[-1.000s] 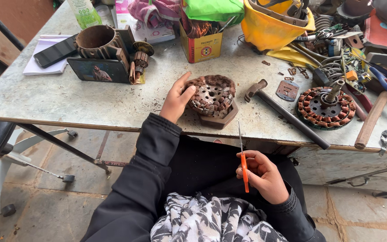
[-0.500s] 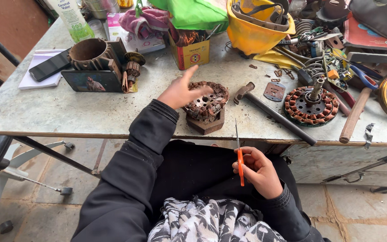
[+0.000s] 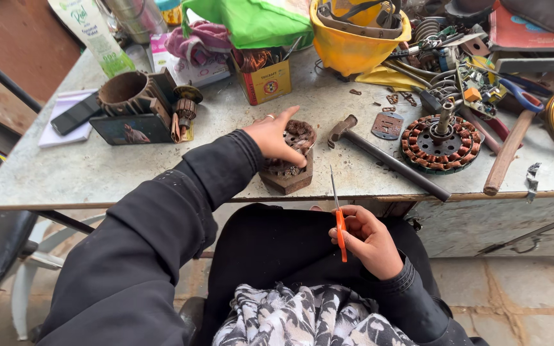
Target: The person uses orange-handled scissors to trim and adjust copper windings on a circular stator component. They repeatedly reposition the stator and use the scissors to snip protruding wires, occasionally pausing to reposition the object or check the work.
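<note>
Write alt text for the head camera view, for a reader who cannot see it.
A seated person's left hand grips a rusty motor stator on a wooden block at the edge of a cluttered workbench, while the right hand holds orange-handled scissors over the lap. A hammer lies nearby.

Landmark: yellow helmet (image 3: 357, 38) at the table's back edge. Small yellow carton (image 3: 266, 82) just left of the helmet, open top, red round label on its front. Green bag (image 3: 251, 19) behind the carton, touching the helmet's left side. Pink-and-white flat packet (image 3: 187, 67) further left of the helmet, under a pink cloth. White-green tube (image 3: 94, 35) far left of the helmet, leaning. Dark phone (image 3: 77, 114), screen off, far left and nearer, lying on a pale notepad (image 3: 65, 125). Dark box (image 3: 133, 128) with a picture label beside the phone.
</note>
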